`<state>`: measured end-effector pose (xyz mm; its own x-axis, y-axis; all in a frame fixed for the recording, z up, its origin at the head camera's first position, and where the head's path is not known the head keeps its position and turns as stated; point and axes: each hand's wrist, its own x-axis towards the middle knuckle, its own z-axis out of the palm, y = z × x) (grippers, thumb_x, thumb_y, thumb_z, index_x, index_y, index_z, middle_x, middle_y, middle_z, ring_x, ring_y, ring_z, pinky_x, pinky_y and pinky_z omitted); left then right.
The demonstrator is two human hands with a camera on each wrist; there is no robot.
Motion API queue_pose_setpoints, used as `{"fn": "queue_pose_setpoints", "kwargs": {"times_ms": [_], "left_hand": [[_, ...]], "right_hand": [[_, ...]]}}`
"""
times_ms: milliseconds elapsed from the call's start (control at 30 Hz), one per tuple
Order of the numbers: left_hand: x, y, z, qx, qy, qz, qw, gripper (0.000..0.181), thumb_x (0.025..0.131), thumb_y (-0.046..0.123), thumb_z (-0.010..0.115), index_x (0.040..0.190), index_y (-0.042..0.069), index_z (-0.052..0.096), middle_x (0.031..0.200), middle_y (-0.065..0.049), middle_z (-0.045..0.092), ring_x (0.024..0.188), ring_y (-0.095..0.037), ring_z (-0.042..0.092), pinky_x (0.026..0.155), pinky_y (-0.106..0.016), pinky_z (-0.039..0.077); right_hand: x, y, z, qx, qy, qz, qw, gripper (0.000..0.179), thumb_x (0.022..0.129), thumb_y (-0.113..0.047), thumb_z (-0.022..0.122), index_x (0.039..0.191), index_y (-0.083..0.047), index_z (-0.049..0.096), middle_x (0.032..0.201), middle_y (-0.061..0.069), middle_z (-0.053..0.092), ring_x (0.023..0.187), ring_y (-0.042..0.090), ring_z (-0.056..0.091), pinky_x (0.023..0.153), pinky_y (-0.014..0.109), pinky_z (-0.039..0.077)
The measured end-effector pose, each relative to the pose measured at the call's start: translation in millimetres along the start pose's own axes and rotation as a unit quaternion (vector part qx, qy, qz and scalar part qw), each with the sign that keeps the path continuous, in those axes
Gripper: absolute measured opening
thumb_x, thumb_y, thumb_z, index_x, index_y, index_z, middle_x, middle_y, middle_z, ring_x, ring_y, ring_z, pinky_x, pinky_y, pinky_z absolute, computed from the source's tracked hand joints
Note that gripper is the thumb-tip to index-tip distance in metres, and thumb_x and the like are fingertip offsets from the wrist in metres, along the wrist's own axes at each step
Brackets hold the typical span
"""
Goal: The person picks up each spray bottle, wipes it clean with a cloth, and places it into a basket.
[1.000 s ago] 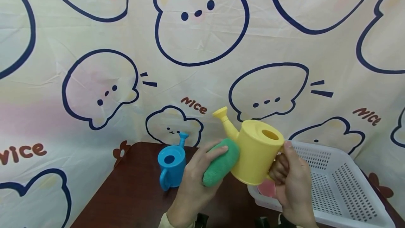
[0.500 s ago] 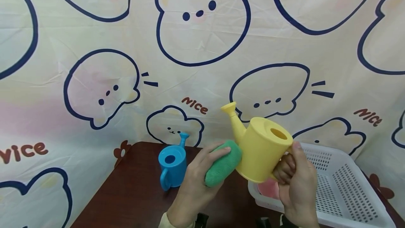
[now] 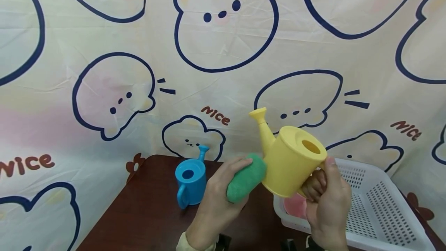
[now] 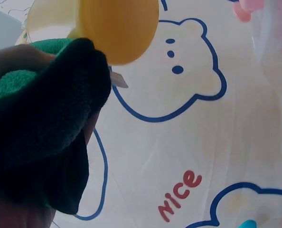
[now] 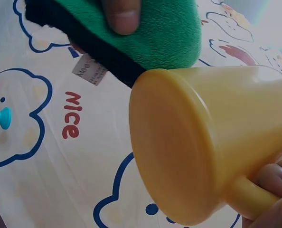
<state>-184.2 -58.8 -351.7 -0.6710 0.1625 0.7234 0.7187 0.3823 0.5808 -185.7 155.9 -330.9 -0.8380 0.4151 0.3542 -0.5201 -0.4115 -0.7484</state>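
Higher now: yellow watering can (image 3: 292, 160) in right hand (image 3: 327, 200)

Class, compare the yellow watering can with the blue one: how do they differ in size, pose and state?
The yellow watering can looks larger than the blue watering can. The yellow one is held in the air, tilted, by the right hand, with a green sponge in the left hand against its side; the blue one stands upright and untouched on the table. Both share a spout, handle and round top hole.

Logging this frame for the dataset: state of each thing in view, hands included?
yellow watering can: lifted, tilted, spout up
green sponge: pressed against the can's side
left hand: grips the sponge
right hand: grips the can's handle
blue watering can: upright on table
white basket: on table, pink item inside
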Motion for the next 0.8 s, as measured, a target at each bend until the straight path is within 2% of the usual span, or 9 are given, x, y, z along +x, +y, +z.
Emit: {"fn": "queue_pose_setpoints", "kwargs": {"times_ms": [167, 333, 500, 633, 800], "left_hand": [[0.3, 2.7, 2.8, -0.031, 0.028, -0.027, 0.9987, 0.078, 0.081, -0.002, 0.088, 0.145, 0.029, 0.057, 0.142, 0.005, 0.066, 0.127, -0.018, 0.067, 0.101, -0.047, 0.061], [1.5, 8.1, 4.9, -0.065, 0.046, -0.058, 0.9951, 0.073, 0.083, 0.002, 0.088, 0.143, 0.032, 0.058, 0.141, 0.007, 0.067, 0.125, -0.016, 0.068, 0.102, -0.046, 0.060], [1.8, 10.8, 5.2, -0.076, 0.059, -0.063, 0.9933, 0.072, 0.084, 0.003, 0.087, 0.144, 0.032, 0.058, 0.141, 0.007, 0.067, 0.126, -0.016, 0.067, 0.102, -0.046, 0.060], [1.3, 11.2, 4.7, -0.082, 0.066, -0.066, 0.9922, 0.073, 0.084, 0.002, 0.087, 0.144, 0.032, 0.058, 0.141, 0.005, 0.067, 0.127, -0.017, 0.067, 0.103, -0.046, 0.060], [1.3, 12.5, 3.6, -0.092, 0.075, -0.082, 0.9896, 0.073, 0.085, 0.002, 0.086, 0.144, 0.032, 0.058, 0.141, 0.005, 0.067, 0.127, -0.017, 0.067, 0.103, -0.045, 0.059]], "right_hand": [[-2.0, 5, 5, -0.012, 0.005, -0.031, 0.9994, 0.057, 0.112, -0.024, 0.050, 0.062, -0.007, 0.029, 0.056, 0.002, 0.021, 0.048, 0.020, 0.012, 0.046, 0.037, 0.001], [-4.3, 7, 8, -0.042, 0.009, -0.044, 0.9981, 0.060, 0.112, -0.021, 0.051, 0.059, -0.006, 0.028, 0.053, 0.001, 0.024, 0.046, 0.020, 0.013, 0.043, 0.037, 0.004], [-5.4, 9, 10, -0.056, 0.004, -0.045, 0.9974, 0.061, 0.111, -0.019, 0.053, 0.058, -0.005, 0.027, 0.052, 0.002, 0.024, 0.045, 0.020, 0.013, 0.041, 0.037, 0.005], [-5.7, 10, 11, -0.055, -0.014, -0.046, 0.9973, 0.060, 0.111, -0.016, 0.052, 0.058, -0.005, 0.027, 0.052, 0.003, 0.023, 0.045, 0.021, 0.012, 0.039, 0.037, 0.004], [-7.3, 10, 12, -0.083, -0.016, -0.023, 0.9961, 0.059, 0.111, -0.018, 0.053, 0.059, -0.005, 0.028, 0.052, 0.003, 0.024, 0.046, 0.022, 0.013, 0.040, 0.037, 0.006]]}}
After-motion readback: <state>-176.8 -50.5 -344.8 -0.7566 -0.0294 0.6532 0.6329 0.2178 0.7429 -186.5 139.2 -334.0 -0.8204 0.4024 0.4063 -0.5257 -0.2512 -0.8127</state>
